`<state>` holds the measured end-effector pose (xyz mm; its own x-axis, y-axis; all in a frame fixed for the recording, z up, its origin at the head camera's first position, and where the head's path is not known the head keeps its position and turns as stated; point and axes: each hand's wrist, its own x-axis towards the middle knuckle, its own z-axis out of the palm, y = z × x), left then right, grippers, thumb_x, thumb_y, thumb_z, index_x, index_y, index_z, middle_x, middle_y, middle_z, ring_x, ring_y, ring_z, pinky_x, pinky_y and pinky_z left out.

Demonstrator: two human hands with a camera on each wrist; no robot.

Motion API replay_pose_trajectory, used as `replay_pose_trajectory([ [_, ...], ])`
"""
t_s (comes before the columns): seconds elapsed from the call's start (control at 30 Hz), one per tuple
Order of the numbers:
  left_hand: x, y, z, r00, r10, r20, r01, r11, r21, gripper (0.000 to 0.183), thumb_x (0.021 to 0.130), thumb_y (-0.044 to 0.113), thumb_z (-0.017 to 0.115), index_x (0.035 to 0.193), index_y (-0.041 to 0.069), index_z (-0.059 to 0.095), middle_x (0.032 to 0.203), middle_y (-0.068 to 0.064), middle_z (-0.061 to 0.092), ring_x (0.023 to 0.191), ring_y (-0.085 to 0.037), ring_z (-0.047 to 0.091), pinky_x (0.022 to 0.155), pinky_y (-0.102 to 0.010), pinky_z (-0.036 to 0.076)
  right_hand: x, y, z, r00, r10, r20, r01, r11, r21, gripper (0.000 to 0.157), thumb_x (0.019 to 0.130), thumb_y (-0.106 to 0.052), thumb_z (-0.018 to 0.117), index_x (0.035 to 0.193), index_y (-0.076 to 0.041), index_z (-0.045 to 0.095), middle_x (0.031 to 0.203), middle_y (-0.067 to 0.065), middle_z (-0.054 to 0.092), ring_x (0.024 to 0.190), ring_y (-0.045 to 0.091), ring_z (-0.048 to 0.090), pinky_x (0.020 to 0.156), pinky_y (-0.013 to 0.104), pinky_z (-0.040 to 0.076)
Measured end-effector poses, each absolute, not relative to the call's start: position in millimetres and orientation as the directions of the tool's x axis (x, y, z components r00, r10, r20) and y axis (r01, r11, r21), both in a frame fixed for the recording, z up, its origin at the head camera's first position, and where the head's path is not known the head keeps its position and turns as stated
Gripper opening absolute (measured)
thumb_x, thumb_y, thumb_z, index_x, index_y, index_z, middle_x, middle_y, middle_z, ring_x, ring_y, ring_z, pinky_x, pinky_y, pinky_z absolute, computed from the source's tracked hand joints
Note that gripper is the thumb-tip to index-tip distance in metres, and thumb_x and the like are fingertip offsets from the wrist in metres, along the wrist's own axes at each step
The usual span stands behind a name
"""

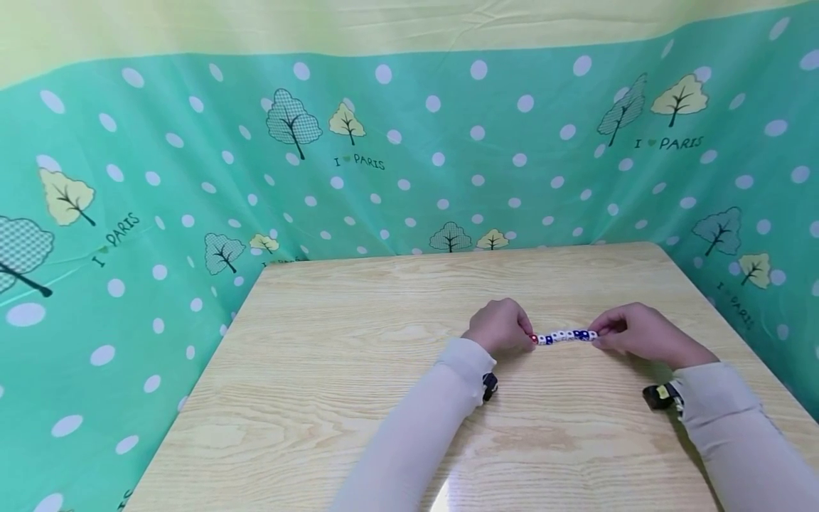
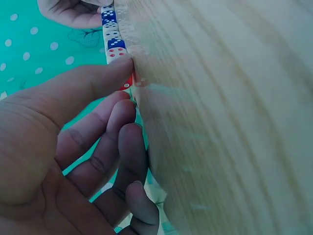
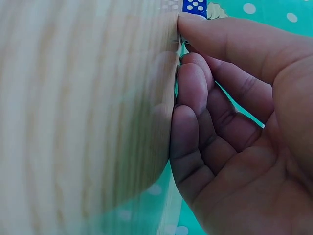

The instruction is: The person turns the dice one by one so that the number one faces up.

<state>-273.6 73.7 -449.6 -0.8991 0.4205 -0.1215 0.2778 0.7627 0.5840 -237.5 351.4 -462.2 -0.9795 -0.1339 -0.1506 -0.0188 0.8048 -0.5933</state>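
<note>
A row of small white, blue and red dice [image 1: 563, 336] lies on the wooden table, right of the middle. At its left end my left hand [image 1: 501, 327] pinches a red die [image 2: 126, 84] between thumb and fingers. The right hand [image 1: 643, 334] pinches a white die [image 1: 593, 335] at the opposite end. In the right wrist view, a blue die [image 3: 194, 7] with white pips shows just past the thumb, while the end die is mostly hidden by it. Thumb and fingertips of both hands are close to the tabletop.
The light wooden table [image 1: 307, 370] stretches to the left and in front of the arms. A green dotted cloth [image 1: 409, 156] with printed trees hangs behind the table and along its sides. Dark wrist devices [image 1: 659, 396] are strapped at both cuffs.
</note>
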Motion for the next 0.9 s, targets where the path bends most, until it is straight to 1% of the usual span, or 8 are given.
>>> replay_pose_trajectory([
  [0.2, -270, 83, -449, -0.894, 0.44, -0.088, 0.324, 0.769, 0.551, 0.024, 0.075, 0.033, 0.093, 0.084, 0.026, 0.072, 0.08, 0.016, 0.064, 0.072, -0.008, 0.058, 0.065, -0.028, 0.045, -237, 353, -461, -0.978, -0.139, -0.158, -0.017, 0.8, -0.6, 0.021, 0.09, -0.022, 0.081, 0.107, -0.011, 0.078, 0.099, 0.003, 0.073, 0.082, 0.021, 0.056, 0.064, 0.03, 0.047],
  [0.43, -266, 96, -446, -0.874, 0.485, -0.042, 0.42, 0.795, 0.437, 0.019, 0.081, 0.033, 0.088, 0.081, 0.025, 0.071, 0.073, 0.014, 0.061, 0.065, -0.008, 0.056, 0.058, -0.026, 0.045, -236, 352, -458, -0.977, -0.144, -0.155, -0.023, 0.8, -0.6, 0.018, 0.091, -0.021, 0.08, 0.107, -0.012, 0.078, 0.1, 0.003, 0.073, 0.083, 0.021, 0.057, 0.065, 0.031, 0.047],
  [0.6, -267, 101, -447, -0.864, 0.503, -0.017, 0.462, 0.808, 0.366, 0.013, 0.084, 0.031, 0.086, 0.083, 0.029, 0.073, 0.074, 0.017, 0.061, 0.068, -0.006, 0.055, 0.058, -0.024, 0.044, -238, 350, -458, -0.978, -0.143, -0.154, -0.024, 0.804, -0.594, 0.017, 0.09, -0.02, 0.08, 0.106, -0.013, 0.078, 0.099, 0.002, 0.073, 0.084, 0.021, 0.057, 0.067, 0.031, 0.047],
  [0.7, -267, 102, -447, -0.863, 0.505, -0.015, 0.466, 0.807, 0.363, 0.009, 0.085, 0.029, 0.085, 0.087, 0.03, 0.076, 0.078, 0.018, 0.063, 0.07, -0.006, 0.056, 0.06, -0.025, 0.044, -239, 349, -458, -0.978, -0.142, -0.153, -0.023, 0.802, -0.596, 0.017, 0.09, -0.02, 0.081, 0.106, -0.013, 0.078, 0.098, 0.002, 0.073, 0.084, 0.021, 0.057, 0.067, 0.031, 0.047],
  [0.9, -267, 102, -447, -0.865, 0.501, -0.025, 0.457, 0.808, 0.373, 0.009, 0.086, 0.029, 0.085, 0.092, 0.032, 0.079, 0.084, 0.017, 0.066, 0.072, -0.006, 0.056, 0.062, -0.026, 0.044, -238, 350, -460, -0.978, -0.146, -0.148, -0.028, 0.798, -0.602, 0.016, 0.09, -0.018, 0.081, 0.105, -0.012, 0.078, 0.096, 0.002, 0.072, 0.084, 0.021, 0.057, 0.067, 0.03, 0.047],
])
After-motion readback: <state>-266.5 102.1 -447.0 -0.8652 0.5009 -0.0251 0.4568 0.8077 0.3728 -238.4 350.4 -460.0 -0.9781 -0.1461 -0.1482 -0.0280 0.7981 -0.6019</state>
